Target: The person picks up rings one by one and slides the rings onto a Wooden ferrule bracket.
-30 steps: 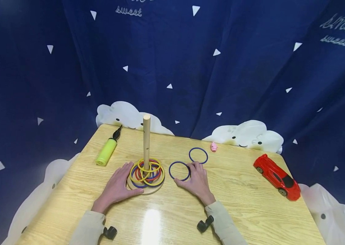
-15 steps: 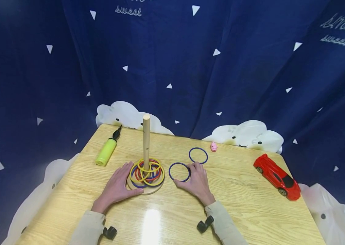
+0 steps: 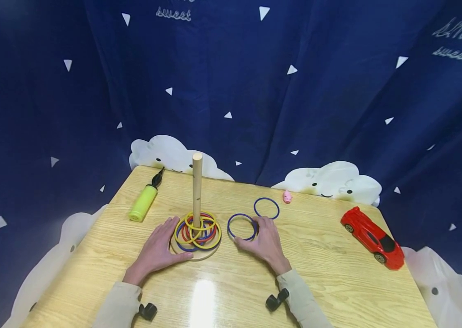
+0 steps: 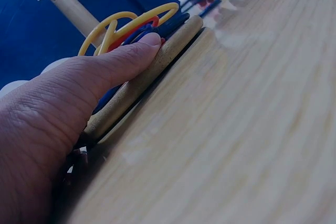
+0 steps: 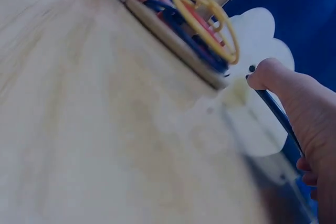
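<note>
A round wooden base (image 3: pixel 203 258) with an upright wooden peg (image 3: pixel 197 191) stands left of centre on the table. Yellow, red and blue rings lie in a loose pile around the peg's foot; a yellow ring (image 5: pixel 231 56) is on top. My left hand (image 3: pixel 154 250) holds the base's left side, its thumb along the near edge in the left wrist view. My right hand (image 3: pixel 265 243) pinches a blue ring (image 5: pixel 278 111) between thumb and fingers, held above the table to the right of the base. In the head view, part of this ring is hidden behind the fingers.
A second blue ring (image 3: pixel 278 209) lies beyond my right hand. Behind it sits a small pink pig (image 3: pixel 287 197). A yellow-green hand pump (image 3: pixel 143 202) lies at the back left, a red toy car (image 3: pixel 372 237) at the right. A dark blue curtain (image 3: pixel 231 68) hangs behind the table.
The blue ring in my right hand has risen slightly, its outline shifting a little up and away in the head view. My left hand stays at the base.
</note>
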### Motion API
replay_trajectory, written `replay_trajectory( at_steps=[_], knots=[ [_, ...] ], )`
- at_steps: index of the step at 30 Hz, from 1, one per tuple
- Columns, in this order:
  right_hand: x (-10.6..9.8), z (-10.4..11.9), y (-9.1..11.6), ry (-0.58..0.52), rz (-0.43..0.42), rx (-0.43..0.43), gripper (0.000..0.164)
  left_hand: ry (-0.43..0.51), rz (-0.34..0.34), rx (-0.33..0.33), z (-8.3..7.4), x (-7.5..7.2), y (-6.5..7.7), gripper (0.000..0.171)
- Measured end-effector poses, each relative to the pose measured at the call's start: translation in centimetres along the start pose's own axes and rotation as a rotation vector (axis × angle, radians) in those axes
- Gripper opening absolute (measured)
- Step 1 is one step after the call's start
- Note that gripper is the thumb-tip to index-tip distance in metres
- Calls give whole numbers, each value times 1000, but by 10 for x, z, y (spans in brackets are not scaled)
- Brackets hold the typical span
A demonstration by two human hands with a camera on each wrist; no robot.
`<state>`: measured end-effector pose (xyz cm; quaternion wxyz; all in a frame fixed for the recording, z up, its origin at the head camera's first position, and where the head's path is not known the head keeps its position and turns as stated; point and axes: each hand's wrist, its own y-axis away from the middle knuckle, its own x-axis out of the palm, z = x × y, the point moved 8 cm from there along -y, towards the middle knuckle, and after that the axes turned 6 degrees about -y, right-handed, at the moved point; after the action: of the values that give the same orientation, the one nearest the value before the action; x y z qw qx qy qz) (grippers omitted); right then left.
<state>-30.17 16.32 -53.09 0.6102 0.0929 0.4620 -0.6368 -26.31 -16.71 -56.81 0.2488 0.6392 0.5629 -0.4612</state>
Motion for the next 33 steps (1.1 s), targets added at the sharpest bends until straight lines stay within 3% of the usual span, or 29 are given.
replay_trajectory(
  at_steps=[6,12,17,26,33],
  knots=[
    [-21,17,-23,4,7,-43,82,-4,15,-8,-1,0,0,130],
    [-52,50,-53,-12,-6,-102,82,-7,-12,7,-2,-2,0,128],
    [-79,86,-80,-53,-34,-176,83,-1,-13,4,-2,-2,0,128],
    [-124,165,-120,-182,-147,-407,80,-6,-2,0,-1,0,1,130],
    [-137,210,-139,-254,-165,-485,77,-5,2,7,-2,-2,1,129]
  ],
)
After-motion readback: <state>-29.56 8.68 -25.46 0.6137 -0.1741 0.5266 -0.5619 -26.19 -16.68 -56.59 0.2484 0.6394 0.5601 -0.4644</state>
